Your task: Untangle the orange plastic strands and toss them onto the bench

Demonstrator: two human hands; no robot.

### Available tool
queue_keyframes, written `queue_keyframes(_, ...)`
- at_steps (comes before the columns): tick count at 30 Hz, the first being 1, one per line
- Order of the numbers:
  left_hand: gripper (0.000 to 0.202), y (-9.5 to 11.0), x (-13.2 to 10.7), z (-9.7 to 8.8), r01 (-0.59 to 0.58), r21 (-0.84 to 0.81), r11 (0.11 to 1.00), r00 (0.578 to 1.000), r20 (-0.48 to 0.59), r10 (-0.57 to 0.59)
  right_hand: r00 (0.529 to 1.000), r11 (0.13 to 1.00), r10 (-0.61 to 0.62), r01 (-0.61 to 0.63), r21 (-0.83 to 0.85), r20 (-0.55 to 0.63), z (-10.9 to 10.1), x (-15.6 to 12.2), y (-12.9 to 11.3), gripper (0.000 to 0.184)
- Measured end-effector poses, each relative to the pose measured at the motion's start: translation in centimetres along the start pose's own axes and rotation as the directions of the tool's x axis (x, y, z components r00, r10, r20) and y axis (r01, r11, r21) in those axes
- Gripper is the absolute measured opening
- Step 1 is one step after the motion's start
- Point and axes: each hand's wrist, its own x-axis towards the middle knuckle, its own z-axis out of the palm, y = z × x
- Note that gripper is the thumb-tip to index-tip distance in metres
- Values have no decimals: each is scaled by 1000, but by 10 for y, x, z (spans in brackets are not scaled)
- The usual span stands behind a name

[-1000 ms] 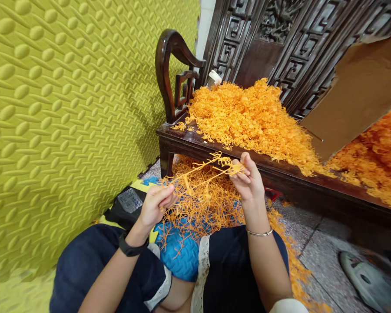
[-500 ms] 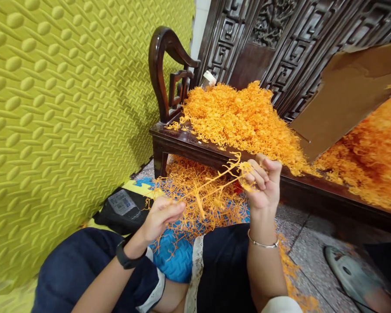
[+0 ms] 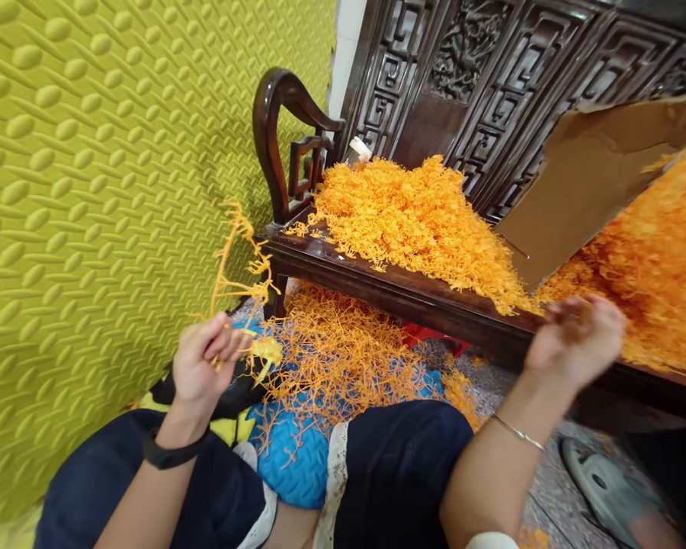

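My left hand (image 3: 206,354), wearing a black band on its wrist, is closed around a thin, branching orange plastic sprue (image 3: 222,263). Its twigs stand up above the fingers, and a yellowish clump hangs to their right. Far to the right, my right hand (image 3: 577,343) is curled and smeared by motion in front of the bench edge; what its fingers hold, if anything, I cannot make out. A heap of small frilly orange plastic pieces (image 3: 400,221) lies on the dark wooden bench (image 3: 343,267). Tangled bare orange sprues (image 3: 343,358) cover the floor below, between my knees and the bench.
A brown cardboard sheet (image 3: 583,183) leans beside a second, larger orange heap (image 3: 657,267) on the right. At left rises a yellow textured foam mat (image 3: 91,229). Something red (image 3: 428,335) shows under the bench. A person's foot in a grey-green shoe (image 3: 600,480) is at lower right.
My hands have moved apart: the left went left and up with the sprue, the right swung right toward the larger heap. Before, both were at the sprue in the middle.
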Motion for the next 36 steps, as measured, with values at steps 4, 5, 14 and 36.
queue_keyframes(4, 64, -16, -3, 3, 61, 39, 997, 994, 92, -64, 907, 970, -113, 190, -153, 406, 67, -25, 40, 26)
queue_keyframes(5, 64, -19, -4, 4, 73, 50, 996, 990, 116, -78, 862, 944, -107, 245, -223, 496, 77, -34, 48, 28)
queue_keyframes(14, 64, -26, -3, 7, 138, 79, 987, 970, 190, -151, 697, 672, -222, 616, -410, 682, 78, -80, 48, 33)
queue_keyframes(36, 58, -30, -12, 8, 181, 375, 909, 817, 457, -351, 116, 752, -241, 649, 111, 964, 79, -179, -71, 31)
